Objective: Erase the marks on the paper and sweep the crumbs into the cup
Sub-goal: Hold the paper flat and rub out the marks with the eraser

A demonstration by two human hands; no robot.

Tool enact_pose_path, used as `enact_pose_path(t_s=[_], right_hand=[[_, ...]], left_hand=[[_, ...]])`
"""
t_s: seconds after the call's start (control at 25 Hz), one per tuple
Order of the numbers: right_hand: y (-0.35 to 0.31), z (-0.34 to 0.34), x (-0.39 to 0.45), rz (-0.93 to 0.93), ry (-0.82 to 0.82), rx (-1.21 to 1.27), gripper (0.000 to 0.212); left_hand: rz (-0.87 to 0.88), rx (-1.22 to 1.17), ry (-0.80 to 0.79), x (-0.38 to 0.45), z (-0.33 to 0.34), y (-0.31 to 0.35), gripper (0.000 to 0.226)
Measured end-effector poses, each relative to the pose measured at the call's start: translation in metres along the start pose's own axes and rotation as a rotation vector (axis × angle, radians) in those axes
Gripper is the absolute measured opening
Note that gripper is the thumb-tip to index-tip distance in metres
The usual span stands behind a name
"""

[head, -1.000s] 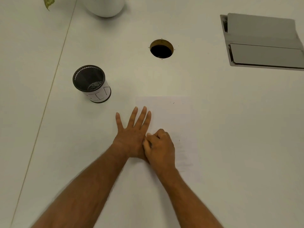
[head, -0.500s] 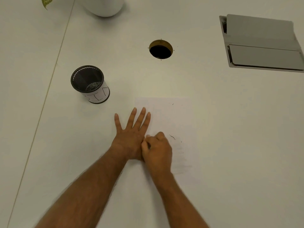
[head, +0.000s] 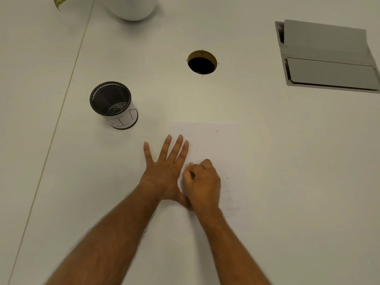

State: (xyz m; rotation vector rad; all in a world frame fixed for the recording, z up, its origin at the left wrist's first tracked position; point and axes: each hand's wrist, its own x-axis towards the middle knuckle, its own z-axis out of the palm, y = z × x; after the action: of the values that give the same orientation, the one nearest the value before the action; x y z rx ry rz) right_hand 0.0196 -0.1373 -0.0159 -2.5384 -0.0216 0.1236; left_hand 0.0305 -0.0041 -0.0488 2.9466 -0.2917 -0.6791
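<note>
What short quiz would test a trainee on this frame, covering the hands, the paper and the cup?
1. True or false: the left hand lies flat with its fingers spread on the left edge of the paper.
2. Where does the cup stand relative to the paper? A) beyond it and to the left B) on top of it C) to its right
3. Fill in: the right hand is closed into a ____ over the paper.

Key: 1 true; 2 A; 3 fist. What the fist holds is hidden.
</note>
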Motion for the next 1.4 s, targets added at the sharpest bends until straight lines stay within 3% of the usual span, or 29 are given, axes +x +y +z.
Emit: enact_pose_path(t_s=[0.08,0.24,0.4,0.48,0.64,0.76,0.96,1.12,1.24,1.32,1.4], right_hand=[[0.032,-0.020,0.014,0.080,0.075,-0.033,0.021],[0.064,-0.049,0.023,0.262,0.228,0.063,0.038],[0.005,0.001,-0.007,0.003,0.062,0.029,0.028],[0.008,0.003,-0.009,-0.065,0.022,0.001,0.027],[0.061,-0.040,0.016,0.108,0.188,0.018,0.031],[0.063,-0.050,0.019,0.201,0.272,0.115,0.029],[0.007,0.001,-0.029,-0.077,0.003,0.018,0.031],[0.056,-0.035,-0.006,0.112,0.154,0.020,0.029],[0.069,-0.053,-0.004,0.266,0.237,0.083,0.033],[0.042,-0.031,-0.012,0.165,0.185,0.097,0.033],[0.012,-0.003,-0.028,0.046,0.026,0.089,0.030]], left_hand=[[0.002,-0.008,0.000,-0.001,-0.002,0.001,0.169],[0.000,-0.003,-0.005,-0.002,-0.003,0.002,0.173],[-0.003,-0.003,0.006,0.000,0.001,0.000,0.160],[-0.001,0.003,0.011,0.000,0.002,-0.001,0.160],[0.003,0.000,0.009,-0.001,0.000,0.000,0.172],[0.001,0.007,0.011,0.000,0.001,0.000,0.173],[-0.002,0.010,0.050,0.001,0.005,-0.001,0.149],[0.007,-0.009,0.006,0.000,0.000,-0.001,0.171],[0.007,-0.013,0.000,0.000,0.000,-0.001,0.172],[-0.002,-0.007,0.013,0.001,0.000,0.000,0.167],[-0.005,0.009,0.039,0.000,0.003,-0.001,0.152]])
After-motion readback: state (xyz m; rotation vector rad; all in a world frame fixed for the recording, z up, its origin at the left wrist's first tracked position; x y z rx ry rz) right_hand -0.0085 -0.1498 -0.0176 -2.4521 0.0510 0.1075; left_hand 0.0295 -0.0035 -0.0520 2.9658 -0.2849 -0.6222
